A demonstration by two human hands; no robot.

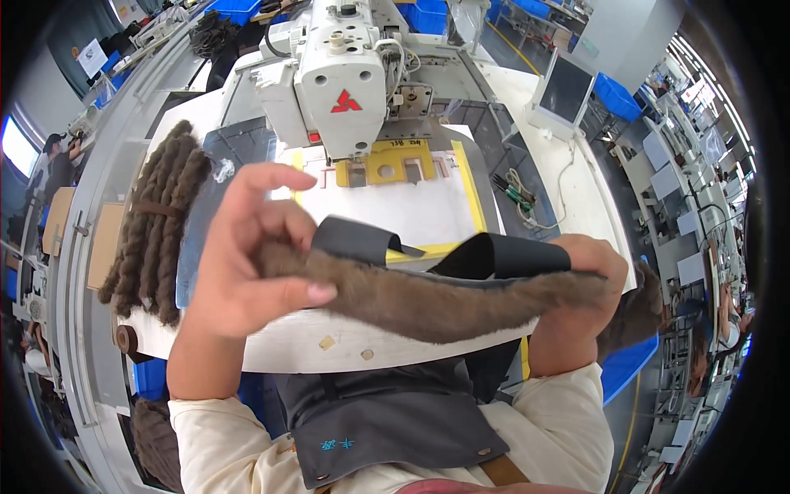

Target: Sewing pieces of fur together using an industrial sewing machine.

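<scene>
A brown fur strip (436, 309) stretches sideways in front of me, sagging a little in the middle. Its left end lies between the thumb and curled fingers of my left hand (247, 263), whose index finger arches free above it. At the other end, my right hand (588, 263) is wrapped round the strip, with most of its fingers hidden. Along the strip's upper edge runs a black band (514, 255), which rises in two folds, one beside each hand. Beyond the strip stands a white sewing machine (341, 78) with a yellow template (385, 169) under its head.
A tied bundle of brown fur strips (156, 222) lies at the table's left. Green-handled snips (512, 193) and a small screen (565, 86) are on the right. Near the front edge of the white table (395, 358) sit small scraps (327, 342). More brown fur (634, 317) hangs at the right.
</scene>
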